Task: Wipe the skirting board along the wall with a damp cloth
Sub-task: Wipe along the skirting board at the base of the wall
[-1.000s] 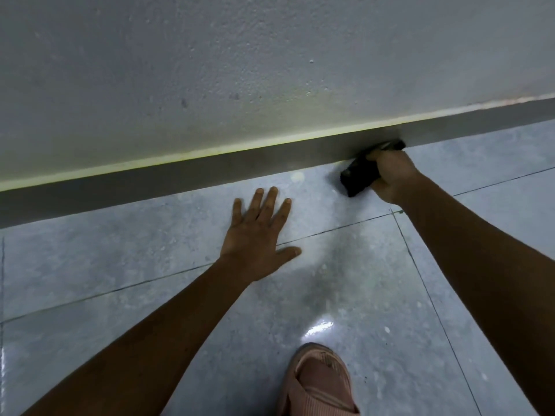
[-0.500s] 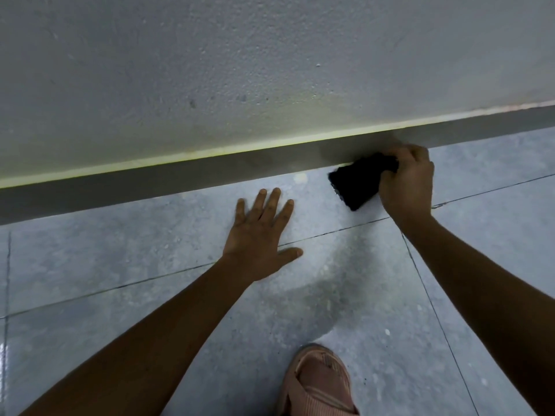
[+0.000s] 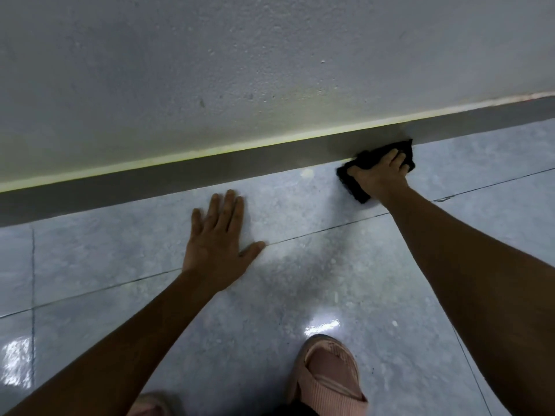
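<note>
A dark grey skirting board (image 3: 180, 175) runs along the foot of a pale textured wall (image 3: 240, 70), rising toward the right. My right hand (image 3: 380, 175) grips a black cloth (image 3: 351, 183) and presses it against the board where board and floor meet. The cloth's upper corner lies on the board, its lower corner on the tile. My left hand (image 3: 217, 238) lies flat on the floor tile, fingers spread, a little in front of the board and to the left of the cloth.
Glossy grey floor tiles (image 3: 300, 295) with thin dark joints fill the lower view. A foot in a pink sandal (image 3: 327, 376) stands near the bottom centre, and the tip of another sandal (image 3: 150, 405) shows at the bottom edge.
My right hand turned from gripping the cloth's right side to lying over it, pressing it against the skirting board. My left hand stayed planted on the tile.
</note>
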{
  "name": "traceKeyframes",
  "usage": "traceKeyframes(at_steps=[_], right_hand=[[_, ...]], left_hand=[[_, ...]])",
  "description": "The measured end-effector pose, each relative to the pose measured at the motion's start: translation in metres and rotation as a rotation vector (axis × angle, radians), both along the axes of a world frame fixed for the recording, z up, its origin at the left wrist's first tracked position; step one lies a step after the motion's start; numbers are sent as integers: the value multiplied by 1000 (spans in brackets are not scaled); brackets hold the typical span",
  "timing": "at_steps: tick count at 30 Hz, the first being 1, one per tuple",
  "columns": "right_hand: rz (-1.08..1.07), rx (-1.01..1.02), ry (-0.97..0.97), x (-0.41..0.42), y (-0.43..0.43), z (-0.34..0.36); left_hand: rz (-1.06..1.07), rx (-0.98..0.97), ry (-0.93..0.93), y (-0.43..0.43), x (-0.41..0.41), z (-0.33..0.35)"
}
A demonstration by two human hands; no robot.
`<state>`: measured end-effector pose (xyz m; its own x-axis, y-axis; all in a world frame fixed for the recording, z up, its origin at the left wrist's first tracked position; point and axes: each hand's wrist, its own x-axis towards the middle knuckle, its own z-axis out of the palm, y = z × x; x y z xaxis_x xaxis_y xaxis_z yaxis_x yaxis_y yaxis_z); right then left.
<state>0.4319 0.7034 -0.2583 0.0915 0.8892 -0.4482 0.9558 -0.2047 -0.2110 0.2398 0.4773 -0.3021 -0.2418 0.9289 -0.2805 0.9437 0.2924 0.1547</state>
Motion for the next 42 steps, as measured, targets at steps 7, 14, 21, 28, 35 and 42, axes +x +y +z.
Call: traceKeyframes(at_steps=[7, 14, 21, 28, 35, 42], right_hand=[[273, -65, -38, -41, -54, -11], [69, -36, -62, -14, -6, 3], [151, -41, -81, -39, -38, -3], [170, -30, -69, -36, -39, -5], [68, -20, -55, -26, -21, 0], [470, -13, 6, -69, -109, -6]], left_hand=[[-3, -9, 13, 0, 0, -1], [-44, 4, -46, -3, -9, 6], [-42, 2, -26, -3, -7, 2], [-11, 26, -23, -15, -19, 5], [103, -3, -28, -43, -48, 0], [118, 34, -22, -42, -45, -3]])
